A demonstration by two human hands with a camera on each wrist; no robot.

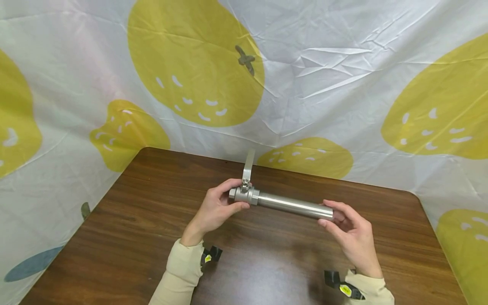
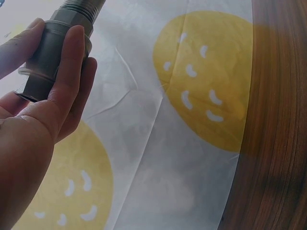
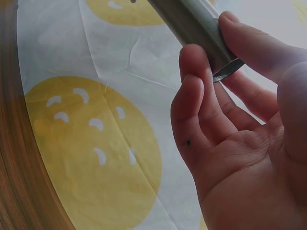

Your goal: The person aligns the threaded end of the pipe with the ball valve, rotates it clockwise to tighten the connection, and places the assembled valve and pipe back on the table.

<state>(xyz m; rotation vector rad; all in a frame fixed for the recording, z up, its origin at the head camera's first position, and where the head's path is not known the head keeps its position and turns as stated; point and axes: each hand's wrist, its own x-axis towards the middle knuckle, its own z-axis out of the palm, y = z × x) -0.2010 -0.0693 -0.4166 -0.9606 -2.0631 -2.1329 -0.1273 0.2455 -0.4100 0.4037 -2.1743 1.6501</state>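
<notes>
A steel ball valve (image 1: 244,195) with a flat lever handle (image 1: 248,166) is joined to a straight metal pipe (image 1: 291,205). My left hand (image 1: 215,208) grips the valve body, thumb at the near side and fingers behind it. In the left wrist view, screw threads (image 2: 80,6) show where the pipe meets the valve (image 2: 45,57). At the pipe's far right end, my right hand (image 1: 352,235) pinches it between thumb and fingers. The right wrist view shows the pipe's open end (image 3: 228,70) close to the palm. The lever points away toward the curtain.
Below the hands lies a brown wood-grain table (image 1: 126,220) with rounded back corners. A white curtain (image 1: 324,76) printed with yellow fruit hangs around its back and sides. Both wrists wear dark straps with small cameras (image 1: 347,289).
</notes>
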